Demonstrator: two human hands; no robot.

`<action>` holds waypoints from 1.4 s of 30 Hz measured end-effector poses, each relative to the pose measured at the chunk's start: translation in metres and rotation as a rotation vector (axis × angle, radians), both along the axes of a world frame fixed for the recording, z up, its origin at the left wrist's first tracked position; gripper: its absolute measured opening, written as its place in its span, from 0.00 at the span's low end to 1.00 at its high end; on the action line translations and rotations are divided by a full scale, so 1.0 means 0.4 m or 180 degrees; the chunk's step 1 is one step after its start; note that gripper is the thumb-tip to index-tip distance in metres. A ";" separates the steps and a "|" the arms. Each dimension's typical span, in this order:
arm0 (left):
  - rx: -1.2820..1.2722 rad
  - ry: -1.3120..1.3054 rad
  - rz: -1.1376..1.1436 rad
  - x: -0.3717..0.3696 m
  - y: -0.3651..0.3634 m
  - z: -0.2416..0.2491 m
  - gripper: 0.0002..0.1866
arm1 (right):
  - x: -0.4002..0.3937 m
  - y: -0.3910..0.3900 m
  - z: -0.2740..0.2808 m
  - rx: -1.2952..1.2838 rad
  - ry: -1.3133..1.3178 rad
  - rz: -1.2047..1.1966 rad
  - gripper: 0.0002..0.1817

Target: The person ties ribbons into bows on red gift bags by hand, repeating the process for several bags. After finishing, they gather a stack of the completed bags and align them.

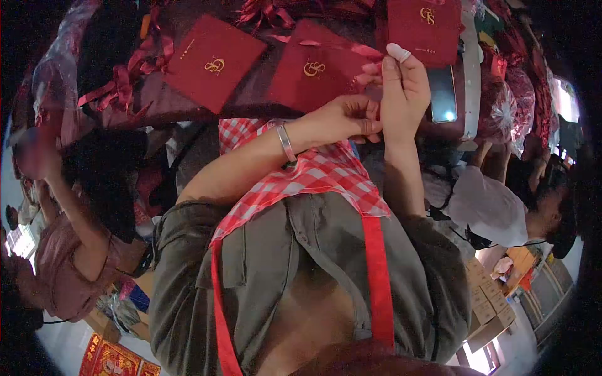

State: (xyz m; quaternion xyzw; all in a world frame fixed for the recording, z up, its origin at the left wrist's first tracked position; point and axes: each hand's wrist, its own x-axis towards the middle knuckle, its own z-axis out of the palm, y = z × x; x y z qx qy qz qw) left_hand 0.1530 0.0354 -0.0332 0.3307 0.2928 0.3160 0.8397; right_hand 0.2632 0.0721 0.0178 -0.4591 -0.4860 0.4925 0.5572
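Observation:
My left hand [352, 120], with a silver bracelet on the wrist, is held in front of my apron, its fingers curled and thumb brought in. Whatever lies in that pinch is too small to make out. Beside it, my right hand [404, 88] is raised, a white covering on one fingertip, fingers closed on a dark red ribbon [338, 45]. This ribbon stretches left over a red gift bag [313, 72] with a gold monogram, which lies flat on the table just beyond my hands. Part of the ribbon near my fingers is blurred.
A second red bag [216, 62] lies to the left, another [426, 28] at the upper right. Loose ribbons [125, 84] lie on the dark table [163, 103]. A phone [443, 94] rests near the right edge, by plastic-wrapped bundles [517, 94]. People work on both sides of me.

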 end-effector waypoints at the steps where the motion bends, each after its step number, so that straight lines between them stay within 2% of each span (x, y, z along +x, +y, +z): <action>1: 0.0133 -0.0074 -0.0005 0.002 -0.003 -0.012 0.07 | -0.001 0.000 0.004 -0.0052 -0.0049 0.0006 0.13; 6: 0.0129 -0.0048 0.0121 -0.021 -0.014 0.033 0.04 | 0.009 0.022 -0.025 0.0118 -0.0054 0.0035 0.13; 8: -0.0538 -0.0058 -0.0120 -0.040 -0.021 0.057 0.05 | 0.037 0.036 -0.058 0.0627 -0.1050 0.0145 0.12; 9: -0.0544 -0.0059 -0.0117 -0.051 -0.027 0.057 0.05 | 0.050 0.039 -0.066 0.0621 -0.1050 0.0149 0.12; 11: -0.0492 -0.0184 -0.0333 -0.071 -0.037 0.051 0.05 | 0.068 0.042 -0.076 0.0949 -0.2496 0.0101 0.12; 12: -0.0693 -0.0274 -0.0320 -0.074 -0.042 0.041 0.07 | 0.066 0.039 -0.055 0.0809 -0.2815 0.0043 0.12; 13: -0.0687 -0.0278 -0.0322 -0.109 -0.056 0.044 0.07 | 0.044 0.027 -0.041 0.0814 -0.2819 0.0039 0.12; 15: -0.0441 0.0050 -0.0111 -0.133 -0.064 0.063 0.10 | 0.054 0.028 -0.033 0.0936 -0.3436 0.0187 0.13; 16: -0.0548 0.0435 0.0110 -0.138 -0.066 0.095 0.13 | 0.060 0.029 -0.033 0.0928 -0.3437 0.0188 0.13; 19: -0.0365 0.0467 0.0436 -0.166 -0.071 0.104 0.14 | 0.065 0.032 -0.032 0.0786 -0.3630 0.0373 0.12; 21: -0.0531 0.0293 0.0496 -0.174 -0.066 0.097 0.13 | 0.059 0.032 -0.020 0.0977 -0.3914 0.0396 0.12; 22: -0.0793 -0.0050 0.0582 -0.179 -0.064 0.088 0.12 | 0.059 0.034 -0.011 0.0989 -0.3909 0.0414 0.12; 23: -0.1051 -0.0402 0.0666 -0.184 -0.061 0.082 0.11 | 0.063 0.038 0.001 0.1526 -0.3850 0.0308 0.13; 24: -0.1050 -0.0408 0.0681 -0.186 -0.058 0.079 0.11 | 0.065 0.039 0.017 0.2057 -0.3770 0.0197 0.14; 27: -0.1228 -0.0645 0.0677 -0.183 -0.049 0.069 0.10 | 0.057 0.019 0.080 0.2463 -0.3009 0.0928 0.18; 29: -0.1207 -0.1089 0.0544 -0.178 -0.047 0.054 0.10 | 0.044 -0.012 0.100 0.2241 -0.2680 0.1546 0.21; 31: -0.1305 -0.0846 0.0668 -0.167 -0.046 0.068 0.10 | 0.028 -0.025 0.100 0.2202 -0.2635 0.1911 0.20; 32: -0.1401 -0.0603 0.0800 -0.162 -0.045 0.081 0.10 | 0.024 -0.028 0.087 0.2207 -0.2626 0.1916 0.20; 33: -0.1727 -0.0639 0.0992 -0.158 -0.042 0.107 0.07 | 0.020 -0.031 0.071 0.2187 -0.2667 0.1933 0.19; 34: -0.1727 -0.0634 0.1004 -0.163 -0.044 0.100 0.07 | 0.015 -0.032 0.061 0.2165 -0.2707 0.1952 0.17; 40: -0.1439 -0.0951 0.0847 -0.171 -0.053 0.044 0.07 | 0.001 -0.038 0.030 0.2151 -0.2629 0.1942 0.10; 42: -0.1167 -0.0921 0.0823 -0.173 -0.058 0.035 0.12 | -0.004 -0.038 0.032 0.2145 -0.2573 0.1926 0.10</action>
